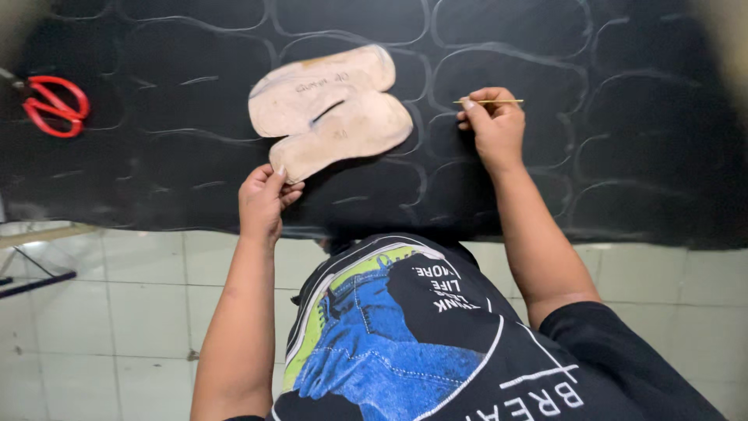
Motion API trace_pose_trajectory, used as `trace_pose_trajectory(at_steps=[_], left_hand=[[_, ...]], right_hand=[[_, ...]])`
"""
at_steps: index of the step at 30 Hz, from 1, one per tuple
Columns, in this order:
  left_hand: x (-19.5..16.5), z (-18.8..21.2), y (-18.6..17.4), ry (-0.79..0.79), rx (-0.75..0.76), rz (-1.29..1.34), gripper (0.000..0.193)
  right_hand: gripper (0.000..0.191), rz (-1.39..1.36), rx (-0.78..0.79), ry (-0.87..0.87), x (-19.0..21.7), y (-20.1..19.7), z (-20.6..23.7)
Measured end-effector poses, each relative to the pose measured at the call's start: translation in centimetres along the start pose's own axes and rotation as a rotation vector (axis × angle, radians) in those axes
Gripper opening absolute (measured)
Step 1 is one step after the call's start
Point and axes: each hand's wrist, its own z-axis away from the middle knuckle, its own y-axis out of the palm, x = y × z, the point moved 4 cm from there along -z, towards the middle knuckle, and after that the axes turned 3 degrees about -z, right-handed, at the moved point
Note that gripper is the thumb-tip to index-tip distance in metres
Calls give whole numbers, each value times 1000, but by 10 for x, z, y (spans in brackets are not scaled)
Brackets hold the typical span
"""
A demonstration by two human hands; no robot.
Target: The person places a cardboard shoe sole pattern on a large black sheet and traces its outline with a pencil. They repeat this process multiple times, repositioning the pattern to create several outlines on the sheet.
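A large black sheet [506, 47] covered with traced sole outlines lies flat in front of me. Two tan cardboard sole patterns [331, 109] lie overlapping on it, left of centre. My left hand [263, 201] pinches the near end of the lower pattern at the sheet's near edge. My right hand [492, 129] rests on the sheet to the right of the patterns and holds a thin yellow marking stick [499, 101], which points right.
Red-handled scissors [54, 105] lie on the sheet at the far left. Below the sheet's near edge is a pale tiled floor [132, 312]. A dark metal bar [35, 282] shows at the lower left. My black printed shirt fills the bottom centre.
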Motion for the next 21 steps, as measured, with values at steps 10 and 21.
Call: trace_pose_trajectory(at_steps=[10, 21], left_hand=[[-46, -25, -179, 122, -94, -255, 24], [-36, -55, -200, 5, 25, -61, 27]], right_hand=[[8, 321, -111, -206, -27, 83, 74], [9, 297, -184, -98, -38, 75, 57]])
